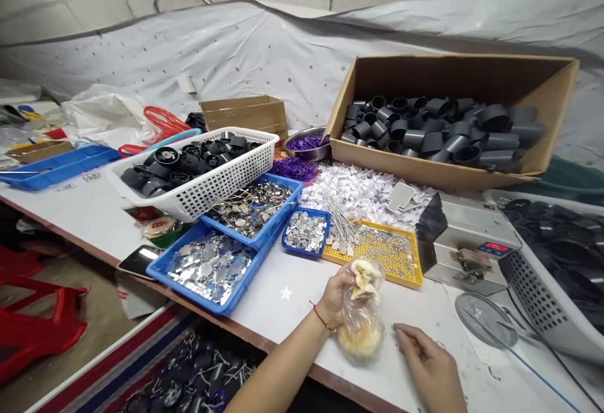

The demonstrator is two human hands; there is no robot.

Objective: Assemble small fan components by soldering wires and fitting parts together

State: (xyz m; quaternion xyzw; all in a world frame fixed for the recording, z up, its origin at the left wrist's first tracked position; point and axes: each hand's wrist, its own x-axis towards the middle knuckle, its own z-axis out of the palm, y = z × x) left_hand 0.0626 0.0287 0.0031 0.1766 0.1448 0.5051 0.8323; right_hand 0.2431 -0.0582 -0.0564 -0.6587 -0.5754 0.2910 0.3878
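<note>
My left hand (pixel 338 296), with a red cord at the wrist, is closed around a clear plastic bag holding bread. A torn, bitten piece of bread (pixel 365 279) sticks out of the top of the bag. Below it, a round browned bun (pixel 361 339) hangs inside the clear plastic. To the right, my right hand (pixel 427 362) rests low over the white table, fingers loosely stretched and holding nothing. It is a short way from the bun and does not touch it. Behind my left hand lies a yellow tray (pixel 394 251) with small metal parts.
Blue trays (pixel 225 306) of metal discs and parts stand left of centre, under a white basket (pixel 221 187) of black parts. A cardboard box (pixel 425 164) of dark tubes is at the back. A metal device (pixel 472 262) with a red display and another basket (pixel 535 293) are right.
</note>
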